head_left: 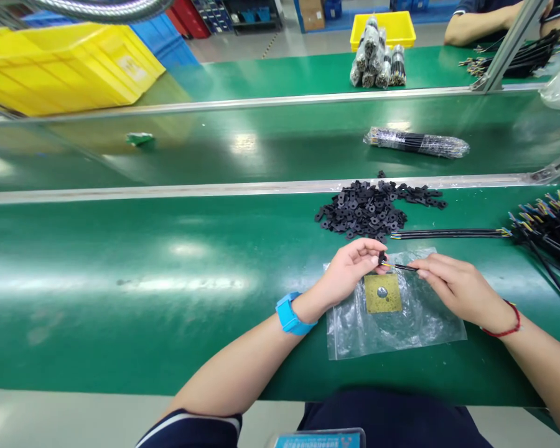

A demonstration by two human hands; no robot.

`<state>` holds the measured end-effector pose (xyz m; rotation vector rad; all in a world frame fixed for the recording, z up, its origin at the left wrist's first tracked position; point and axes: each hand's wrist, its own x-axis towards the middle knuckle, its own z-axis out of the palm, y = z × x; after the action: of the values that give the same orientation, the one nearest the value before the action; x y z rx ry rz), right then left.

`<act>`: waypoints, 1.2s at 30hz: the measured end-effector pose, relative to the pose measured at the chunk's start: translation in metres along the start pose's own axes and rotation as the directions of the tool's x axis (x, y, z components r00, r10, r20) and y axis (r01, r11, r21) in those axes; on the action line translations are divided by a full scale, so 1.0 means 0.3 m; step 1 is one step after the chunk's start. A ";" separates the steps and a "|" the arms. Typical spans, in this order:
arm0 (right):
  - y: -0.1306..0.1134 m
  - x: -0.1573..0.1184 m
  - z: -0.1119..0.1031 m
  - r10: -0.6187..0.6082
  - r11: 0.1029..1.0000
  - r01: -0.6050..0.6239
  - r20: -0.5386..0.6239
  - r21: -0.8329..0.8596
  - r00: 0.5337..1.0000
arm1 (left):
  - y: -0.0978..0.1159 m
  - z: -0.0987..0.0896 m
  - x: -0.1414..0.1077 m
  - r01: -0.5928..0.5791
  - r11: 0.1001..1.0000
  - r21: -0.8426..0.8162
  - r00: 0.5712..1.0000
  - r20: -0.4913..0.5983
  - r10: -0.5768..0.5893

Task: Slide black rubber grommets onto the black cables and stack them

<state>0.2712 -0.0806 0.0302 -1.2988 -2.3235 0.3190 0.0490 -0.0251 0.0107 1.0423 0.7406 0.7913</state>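
"While the head view covers both hands, what does the left hold?"

"My left hand [348,270]: thumb and fingers closed in a pinch, one small black piece [381,256] between them, over the upper part of a clear plastic bag [429,326]."

"And the right?"

"My right hand [455,287]: thumb and forefinger closed on one thin black cable [405,267], its wire end pointing left, at the piece. Whether it sits inside, I cannot tell."

"Items nearby?"

"One square yellowish plate [373,302], round centre spot, within the bag's outline; over or under the film, I cannot tell. One heap of black pieces [366,211], beyond my left hand. Loose cables [448,234], side by side, right of the heap's near edge. One large cable bundle [553,233], far right on the green bench [168,249]. One film-wrapped bundle [417,143], beyond the metal rail [214,189]."
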 end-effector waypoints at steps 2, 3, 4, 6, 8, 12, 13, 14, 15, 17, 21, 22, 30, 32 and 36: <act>0.002 0.001 0.002 0.017 1.000 -0.017 -0.013 -0.006 1.000 | 0.003 0.001 -0.003 0.009 1.000 0.000 1.000 0.009 -0.009; 0.002 0.002 0.002 0.028 1.000 -0.028 -0.014 -0.004 1.000 | 0.004 0.000 -0.004 0.014 1.000 0.005 1.000 0.012 -0.014; 0.002 0.004 0.002 0.038 0.999 -0.038 -0.010 0.003 0.999 | 0.004 -0.001 -0.004 0.018 1.000 0.014 1.000 0.015 -0.019; 0.000 0.009 0.000 0.061 0.998 -0.061 0.001 0.021 0.998 | 0.005 -0.004 -0.004 0.023 0.999 0.038 1.000 0.021 -0.024; -0.002 0.013 -0.003 0.078 0.997 -0.078 -0.009 0.026 0.997 | 0.005 -0.006 -0.004 0.018 0.998 0.064 1.000 0.020 -0.019; -0.008 0.014 -0.001 0.114 0.993 -0.115 -0.059 -0.014 0.992 | 0.004 -0.006 -0.004 0.024 0.994 0.105 0.999 0.021 -0.026; -0.009 0.012 0.002 0.122 0.992 -0.124 -0.067 -0.029 0.990 | 0.003 -0.006 -0.005 0.030 0.994 0.106 0.999 0.021 -0.033; -0.010 0.010 0.005 0.127 0.990 -0.131 -0.075 -0.046 0.989 | 0.002 -0.005 -0.005 0.037 0.994 0.104 0.999 0.021 -0.039; -0.012 0.008 0.008 0.126 0.989 -0.132 -0.086 -0.067 0.988 | 0.001 -0.004 -0.005 0.042 0.994 0.099 0.999 0.020 -0.044; -0.017 0.005 0.013 0.104 0.986 -0.118 -0.117 -0.121 0.988 | 0.000 -0.003 -0.005 0.050 0.995 0.088 0.998 0.019 -0.052; -0.031 0.004 0.016 0.039 0.959 -0.082 -0.160 -0.270 0.986 | 0.002 0.000 -0.006 0.074 0.995 0.064 0.997 0.023 -0.076; -0.034 0.004 0.016 0.028 0.948 -0.078 -0.165 -0.308 0.986 | 0.003 0.001 -0.007 0.081 0.995 0.059 0.996 0.024 -0.083; -0.043 -0.005 0.012 -0.028 0.891 -0.053 -0.172 -0.450 0.985 | 0.002 0.003 -0.009 0.127 0.991 0.030 0.991 0.050 -0.128; -0.045 -0.007 0.010 -0.054 0.886 -0.036 -0.179 -0.463 0.982 | -0.001 0.002 -0.008 0.137 0.990 0.030 0.989 0.056 -0.139; -0.049 -0.008 0.009 -0.118 0.877 0.009 -0.197 -0.480 0.973 | -0.001 0.000 -0.008 0.167 0.986 0.008 0.983 0.075 -0.167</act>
<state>0.2600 -0.0903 0.0334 -1.3833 -2.3206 -0.4343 0.0479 -0.0271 0.0107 0.9924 0.7540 0.6041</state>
